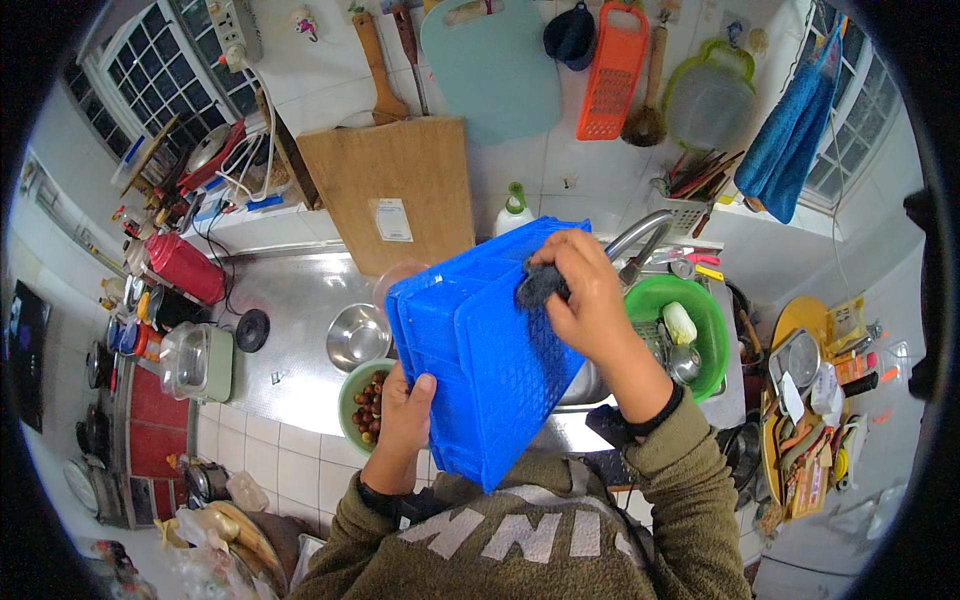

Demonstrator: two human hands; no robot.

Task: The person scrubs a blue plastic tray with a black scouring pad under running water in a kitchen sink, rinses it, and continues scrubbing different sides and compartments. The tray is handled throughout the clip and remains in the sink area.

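A blue plastic crate [495,360] is held up on a tilt over the counter, its lattice underside facing me. My left hand [405,412] grips its lower left side, thumb on the outer wall. In my right hand [581,292] is a dark grey scrubbing pad [541,285], pressed on the underside near the upper edge. Behind the crate part of the sink [589,386] shows, and the curved metal faucet [641,229] rises beyond it. Close to my left hand sits a pale green bowl [349,405] of round brown fruits or nuts [367,405].
Right of the sink stands a green basin [716,352] with a cabbage-like vegetable [679,322] and a metal ladle [684,364]. A steel bowl [358,337] rests on the metal counter [285,300]. A wooden board [420,172] leans on the wall, beside a white bottle [514,214].
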